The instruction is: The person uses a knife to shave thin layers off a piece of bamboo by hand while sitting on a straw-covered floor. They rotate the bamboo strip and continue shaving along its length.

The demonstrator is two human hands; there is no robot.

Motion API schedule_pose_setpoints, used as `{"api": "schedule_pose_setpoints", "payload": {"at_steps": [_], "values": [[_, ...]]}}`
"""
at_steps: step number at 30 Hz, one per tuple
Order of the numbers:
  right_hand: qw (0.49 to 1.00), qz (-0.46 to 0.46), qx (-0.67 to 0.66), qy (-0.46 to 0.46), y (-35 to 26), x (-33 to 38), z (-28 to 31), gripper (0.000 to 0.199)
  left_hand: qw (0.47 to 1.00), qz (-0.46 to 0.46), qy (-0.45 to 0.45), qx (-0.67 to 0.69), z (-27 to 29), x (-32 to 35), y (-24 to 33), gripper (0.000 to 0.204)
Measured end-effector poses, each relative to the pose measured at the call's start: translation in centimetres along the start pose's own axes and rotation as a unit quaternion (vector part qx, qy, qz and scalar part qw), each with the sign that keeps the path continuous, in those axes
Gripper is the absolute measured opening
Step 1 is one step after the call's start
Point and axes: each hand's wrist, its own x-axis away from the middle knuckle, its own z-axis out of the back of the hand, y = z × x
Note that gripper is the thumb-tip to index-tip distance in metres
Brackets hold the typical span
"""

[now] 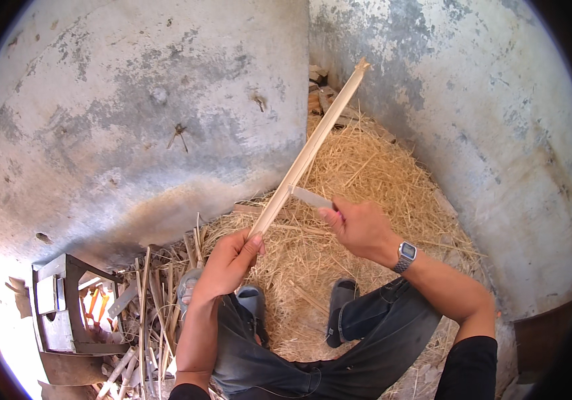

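Observation:
My left hand (230, 261) is closed around the near end of a long, pale split strip of wood or bamboo (316, 141). The strip slants up and away to the right, and its far end looks frayed. In my right hand (364, 230) is a knife (312, 197), its handle mostly hidden by the fingers. The blade points left, and its tip touches or nearly touches the strip a little beyond my left hand.
Straw-like shavings (366, 180) cover the floor between two weathered walls (132, 100). At lower left stand a wooden frame (66, 307) and a heap of thin sticks (149, 313). My sandalled feet (342, 303) rest among the shavings.

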Motion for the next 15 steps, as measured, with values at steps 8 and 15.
{"api": "schedule_pose_setpoints", "payload": {"at_steps": [8, 15], "values": [[0.997, -0.005, 0.032, 0.077, 0.4, -2.0, 2.6, 0.048, 0.997, -0.054, 0.025, -0.045, -0.3, -1.2, 0.8, 0.033], [0.991, -0.001, 0.131, 0.018, -0.7, -1.3, 1.0, 0.050, 0.997, 0.036, -0.032, 0.068, 0.4, -0.1, 0.6, 0.035]]}}
